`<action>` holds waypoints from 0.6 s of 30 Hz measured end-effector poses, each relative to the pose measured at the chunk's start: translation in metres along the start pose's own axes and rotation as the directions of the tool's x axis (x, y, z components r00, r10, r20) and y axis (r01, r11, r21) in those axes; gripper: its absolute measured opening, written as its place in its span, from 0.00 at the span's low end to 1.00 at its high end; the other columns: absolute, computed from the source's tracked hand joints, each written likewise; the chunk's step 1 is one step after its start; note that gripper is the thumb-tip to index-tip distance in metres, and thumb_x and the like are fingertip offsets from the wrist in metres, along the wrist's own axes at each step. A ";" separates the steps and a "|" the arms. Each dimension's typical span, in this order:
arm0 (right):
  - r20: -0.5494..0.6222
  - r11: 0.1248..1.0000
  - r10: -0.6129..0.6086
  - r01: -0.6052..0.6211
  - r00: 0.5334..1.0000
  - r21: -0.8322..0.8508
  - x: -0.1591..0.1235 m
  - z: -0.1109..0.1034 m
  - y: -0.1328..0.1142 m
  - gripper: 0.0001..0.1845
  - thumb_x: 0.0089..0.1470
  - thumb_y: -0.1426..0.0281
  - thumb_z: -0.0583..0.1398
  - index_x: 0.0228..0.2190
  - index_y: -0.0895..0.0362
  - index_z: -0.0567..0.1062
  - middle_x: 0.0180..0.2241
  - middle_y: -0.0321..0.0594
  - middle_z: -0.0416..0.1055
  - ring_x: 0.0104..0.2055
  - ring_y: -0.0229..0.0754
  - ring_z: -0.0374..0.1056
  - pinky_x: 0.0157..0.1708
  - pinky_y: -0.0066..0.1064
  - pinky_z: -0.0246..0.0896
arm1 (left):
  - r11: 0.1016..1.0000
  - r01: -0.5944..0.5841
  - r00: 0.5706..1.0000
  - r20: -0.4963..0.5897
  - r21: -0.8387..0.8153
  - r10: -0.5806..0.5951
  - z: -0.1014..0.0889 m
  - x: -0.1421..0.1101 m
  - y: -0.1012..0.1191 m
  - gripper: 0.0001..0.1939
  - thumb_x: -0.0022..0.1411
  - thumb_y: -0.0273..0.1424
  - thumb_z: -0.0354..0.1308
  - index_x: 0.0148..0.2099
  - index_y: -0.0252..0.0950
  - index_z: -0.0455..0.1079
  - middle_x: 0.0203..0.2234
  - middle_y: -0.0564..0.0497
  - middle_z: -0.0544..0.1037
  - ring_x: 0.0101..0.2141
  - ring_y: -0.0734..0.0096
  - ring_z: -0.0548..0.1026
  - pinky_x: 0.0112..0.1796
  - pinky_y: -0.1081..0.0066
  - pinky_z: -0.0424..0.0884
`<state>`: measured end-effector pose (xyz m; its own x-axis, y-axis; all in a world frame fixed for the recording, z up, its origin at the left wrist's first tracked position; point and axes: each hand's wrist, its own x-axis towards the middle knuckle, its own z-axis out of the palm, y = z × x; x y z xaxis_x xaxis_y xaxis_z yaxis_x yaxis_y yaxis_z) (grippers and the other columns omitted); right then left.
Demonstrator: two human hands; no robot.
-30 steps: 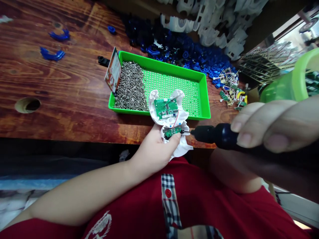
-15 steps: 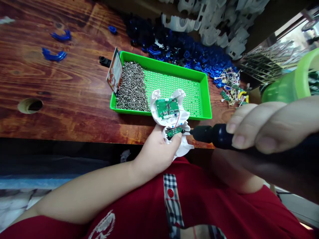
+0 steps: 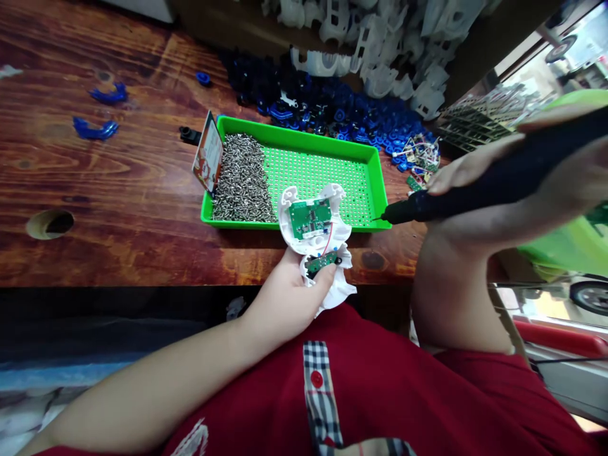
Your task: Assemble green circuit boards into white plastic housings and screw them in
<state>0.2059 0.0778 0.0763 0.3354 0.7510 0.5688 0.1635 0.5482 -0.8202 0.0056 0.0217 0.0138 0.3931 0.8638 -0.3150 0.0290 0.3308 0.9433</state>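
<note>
My left hand (image 3: 294, 285) is closed around a white plastic housing (image 3: 289, 234) at the table's front edge, thumb pressed against a small green circuit board (image 3: 323, 261) in its lower part. A larger green board (image 3: 311, 218) sits in the upper part, and a red wire runs between the two. My right hand (image 3: 494, 183) grips a black electric screwdriver (image 3: 503, 174). Its thin bit points left, over the right front corner of the green tray (image 3: 384, 202), apart from the housing.
Many small screws (image 3: 244, 180) fill the tray's left side, beside a card (image 3: 208, 155). Behind lie a heap of blue parts (image 3: 342, 111) and white shells (image 3: 375, 50). Wired boards (image 3: 420, 155) lie right of the tray. Two blue curved pieces (image 3: 95, 128) rest at left, near a table hole (image 3: 59, 223).
The screwdriver in my right hand has moved up and away from the small board and now tilts upward to the right. My left hand still holds the housing. The view has shifted slightly.
</note>
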 end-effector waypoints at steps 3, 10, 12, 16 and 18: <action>-0.133 0.977 -0.203 0.210 0.970 0.041 -0.005 0.022 0.016 0.14 0.56 0.63 0.48 0.28 0.58 0.68 0.15 0.29 0.56 0.14 0.31 0.59 0.09 0.24 0.53 | 1.000 -0.017 1.000 -0.007 0.013 0.017 0.000 0.000 0.001 0.16 0.58 0.36 0.57 0.47 0.33 0.66 0.46 0.42 0.75 0.49 0.59 0.72 0.52 0.64 0.64; -0.105 0.988 -0.152 0.151 0.983 -0.019 -0.011 0.026 0.018 0.13 0.56 0.63 0.47 0.28 0.57 0.65 0.15 0.29 0.56 0.13 0.30 0.58 0.10 0.24 0.50 | 0.998 -0.016 1.000 0.015 0.057 0.015 -0.002 0.001 0.003 0.18 0.58 0.35 0.55 0.49 0.31 0.64 0.45 0.40 0.75 0.48 0.59 0.72 0.52 0.62 0.63; -0.088 0.989 -0.145 0.144 0.986 -0.018 -0.011 0.025 0.017 0.13 0.57 0.63 0.46 0.28 0.57 0.65 0.15 0.28 0.55 0.13 0.31 0.58 0.10 0.25 0.50 | 0.998 -0.019 1.000 0.020 0.055 0.018 -0.001 0.001 0.003 0.18 0.59 0.35 0.55 0.49 0.31 0.64 0.45 0.41 0.75 0.47 0.60 0.72 0.52 0.62 0.63; -0.080 0.990 -0.140 0.140 0.987 -0.004 -0.012 0.024 0.018 0.12 0.56 0.63 0.48 0.27 0.56 0.64 0.16 0.28 0.54 0.13 0.31 0.58 0.10 0.26 0.53 | 0.999 -0.014 0.999 0.031 0.037 0.013 -0.001 0.002 0.005 0.16 0.59 0.34 0.55 0.47 0.31 0.65 0.45 0.40 0.75 0.48 0.60 0.72 0.52 0.62 0.63; -0.074 0.989 -0.147 0.149 0.986 0.018 -0.013 0.025 0.020 0.11 0.55 0.63 0.49 0.27 0.56 0.64 0.16 0.29 0.54 0.13 0.31 0.58 0.10 0.26 0.53 | 1.000 -0.009 0.999 0.037 0.023 0.008 -0.001 0.003 0.005 0.16 0.59 0.34 0.55 0.47 0.31 0.65 0.46 0.40 0.74 0.48 0.60 0.72 0.53 0.62 0.63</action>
<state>0.1813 0.0883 0.0539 0.3753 0.6329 0.6773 0.1946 0.6606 -0.7251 0.0057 0.0261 0.0173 0.4275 0.8517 -0.3030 0.0466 0.3139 0.9483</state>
